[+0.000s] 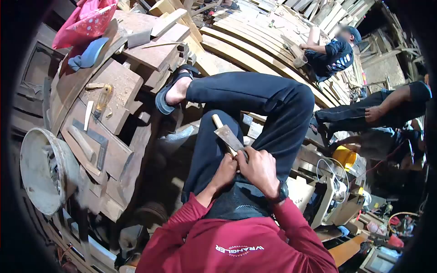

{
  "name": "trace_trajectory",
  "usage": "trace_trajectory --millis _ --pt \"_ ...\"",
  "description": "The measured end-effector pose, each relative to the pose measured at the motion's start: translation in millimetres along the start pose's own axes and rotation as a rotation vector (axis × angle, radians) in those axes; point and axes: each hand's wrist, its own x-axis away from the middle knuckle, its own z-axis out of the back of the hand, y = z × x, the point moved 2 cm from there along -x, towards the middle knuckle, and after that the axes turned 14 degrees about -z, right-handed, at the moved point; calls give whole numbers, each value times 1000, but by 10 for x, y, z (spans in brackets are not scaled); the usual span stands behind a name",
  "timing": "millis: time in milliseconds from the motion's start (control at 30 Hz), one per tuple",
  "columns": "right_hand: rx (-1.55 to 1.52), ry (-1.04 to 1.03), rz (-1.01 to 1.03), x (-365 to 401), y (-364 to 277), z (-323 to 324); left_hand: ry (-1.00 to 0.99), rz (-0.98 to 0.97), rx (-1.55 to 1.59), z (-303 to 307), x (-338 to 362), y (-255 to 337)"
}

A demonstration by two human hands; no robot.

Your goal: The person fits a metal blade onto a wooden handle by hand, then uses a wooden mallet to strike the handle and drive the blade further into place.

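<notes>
A flat, dark rectangular blade or tool (229, 138) lies over my lap. A pale wooden stick (217, 121) sticks out beyond its upper end and shows again beneath it near my fingers. My left hand (226, 171) is closed around the lower end of the pale stick. With its fingers bent, my right hand (258, 167) grips the near end of the dark tool, right beside my left hand. My fingers hide where the two pieces end, and whether they touch cannot be made out.
A workbench (119, 153) at the left bears a metal square (101, 157), a yellow-handled screwdriver (104, 101) and wood pieces. A bucket (45, 170) stands beside it. Long planks (259, 45) lie ahead. One person (334, 57) sits at the upper right; another person (387, 107) is at the right.
</notes>
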Motion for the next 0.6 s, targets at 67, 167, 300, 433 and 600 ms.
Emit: trace_trajectory --millis 67,167,300,433,600 --pt "-34 7 23 -94 -74 -68 42 -119 -52 -17 -8 -89" --pt "-25 33 43 -152 -110 -66 72 -89 -13 2 -47 -217" --pt "11 41 27 -27 -32 1 36 -46 -18 -15 16 38" --pt "-23 63 49 -152 -109 -151 9 -141 -77 -38 -31 -60" --pt "25 44 24 -31 -99 69 2 11 -90 -38 12 188"
